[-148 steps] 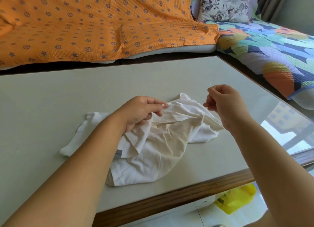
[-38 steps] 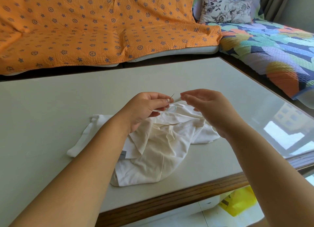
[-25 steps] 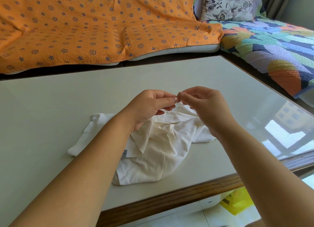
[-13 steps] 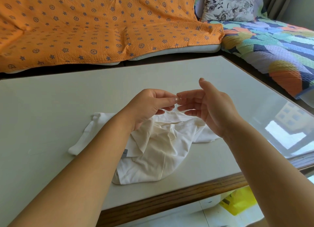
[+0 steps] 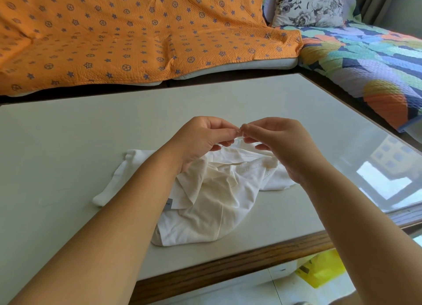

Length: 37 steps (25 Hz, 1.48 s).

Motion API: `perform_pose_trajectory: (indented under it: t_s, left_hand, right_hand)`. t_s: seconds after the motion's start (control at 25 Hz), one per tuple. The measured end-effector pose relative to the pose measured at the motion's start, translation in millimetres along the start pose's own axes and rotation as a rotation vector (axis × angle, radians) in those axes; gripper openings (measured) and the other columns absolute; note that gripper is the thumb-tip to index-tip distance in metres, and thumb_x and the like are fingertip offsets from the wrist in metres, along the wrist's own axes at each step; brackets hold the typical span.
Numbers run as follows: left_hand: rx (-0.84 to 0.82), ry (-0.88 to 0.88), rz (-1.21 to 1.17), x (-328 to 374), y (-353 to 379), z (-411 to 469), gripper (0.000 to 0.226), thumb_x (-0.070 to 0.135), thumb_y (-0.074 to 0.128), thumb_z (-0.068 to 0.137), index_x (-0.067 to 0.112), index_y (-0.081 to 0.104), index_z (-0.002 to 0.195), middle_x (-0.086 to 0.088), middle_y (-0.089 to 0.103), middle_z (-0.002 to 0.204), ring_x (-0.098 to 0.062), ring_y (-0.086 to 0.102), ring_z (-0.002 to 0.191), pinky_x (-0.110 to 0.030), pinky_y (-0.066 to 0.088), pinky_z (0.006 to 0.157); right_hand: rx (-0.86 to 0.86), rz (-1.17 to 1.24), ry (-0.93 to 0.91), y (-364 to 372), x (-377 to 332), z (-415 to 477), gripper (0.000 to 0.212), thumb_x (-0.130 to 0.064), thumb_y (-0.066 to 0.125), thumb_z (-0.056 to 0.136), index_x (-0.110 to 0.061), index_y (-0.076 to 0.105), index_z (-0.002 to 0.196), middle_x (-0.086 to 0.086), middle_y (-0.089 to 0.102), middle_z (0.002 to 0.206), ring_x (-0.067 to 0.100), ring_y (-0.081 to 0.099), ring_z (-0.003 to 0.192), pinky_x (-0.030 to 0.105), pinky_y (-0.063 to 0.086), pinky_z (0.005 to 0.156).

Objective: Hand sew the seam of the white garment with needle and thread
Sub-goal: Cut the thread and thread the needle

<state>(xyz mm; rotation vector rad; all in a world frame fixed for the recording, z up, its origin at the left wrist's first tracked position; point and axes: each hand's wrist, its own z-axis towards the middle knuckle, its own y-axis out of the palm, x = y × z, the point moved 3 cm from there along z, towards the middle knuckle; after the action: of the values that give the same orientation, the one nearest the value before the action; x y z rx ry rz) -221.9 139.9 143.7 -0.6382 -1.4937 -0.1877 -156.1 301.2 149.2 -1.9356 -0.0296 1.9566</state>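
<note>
Moved: the right hand (image 5: 280, 145) has closed since half a second ago, when its fingers stood spread with the forefinger raised. Thumb and forefinger now meet tip to tip against the left hand (image 5: 203, 140), which has barely shifted.
Left hand: narrow, thumb and forefinger pinched, the lower fingers curled on a raised fold of the white garment (image 5: 217, 195).
Right hand: narrow, in a fine pinch. Whether it grips anything cannot be told.
Garment: crumpled on the worktop (image 5: 68, 156), with its far edge lifted toward the hands and a small label showing at its left side.
Key relation: the two pinches touch just above the garment's far edge. The lifted edge runs roughly left to right beneath them. The right hand sits on the garment's right and looks to be the freer one, so any draw of thread would likely go up and away to that side.
Hidden: needle and thread cannot be made out, as the fingertips cover the spot where they would be. The left palm and forearm hide where the fabric is gripped. The seam itself is not distinguishable among the folds.
Surroundings: an orange sofa cover (image 5: 137, 37) lies beyond the garment, a floral cushion (image 5: 308, 8) beyond it to the right, and a yellow bag (image 5: 319, 270) below and to its near right.
</note>
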Motion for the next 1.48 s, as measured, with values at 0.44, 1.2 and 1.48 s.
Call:
perform_pose_trajectory:
  t_s: [0.44, 1.2, 1.48]
  left_hand:
    - [0.092, 0.123, 0.082, 7.6, 3.2, -0.6, 0.014, 0.024, 0.076, 0.083, 0.021, 0.075, 0.097, -0.004, 0.075, 0.090, -0.014, 0.070, 0.087, -0.024, 0.055, 0.085]
    - [0.188, 0.088, 0.087, 12.8, -0.7, -2.1, 0.004, 0.025, 0.073, 0.085, 0.028, 0.076, 0.085, 0.016, 0.073, 0.077, 0.006, 0.066, 0.079, -0.002, 0.045, 0.063]
    - [0.171, 0.062, 0.061, 11.2, -2.0, -0.7, 0.006, 0.024, 0.072, 0.086, 0.026, 0.076, 0.089, 0.019, 0.070, 0.069, 0.011, 0.064, 0.073, -0.001, 0.043, 0.064]
  right_hand:
    - [0.075, -0.175, -0.063, -2.1, -1.8, 4.2, 0.017, -0.036, 0.071, 0.086, -0.020, 0.075, 0.085, -0.007, 0.072, 0.076, -0.010, 0.058, 0.060, 0.003, 0.042, 0.054]
    - [-0.042, 0.011, 0.017, -0.4, -6.6, 4.6, 0.017, -0.028, 0.067, 0.089, -0.013, 0.076, 0.088, 0.001, 0.076, 0.082, 0.015, 0.073, 0.081, 0.036, 0.057, 0.087]
    - [-0.051, 0.107, 0.053, 1.4, -6.6, 5.8, 0.034, -0.031, 0.051, 0.098, -0.011, 0.076, 0.085, 0.006, 0.076, 0.085, 0.020, 0.073, 0.085, 0.039, 0.056, 0.089]
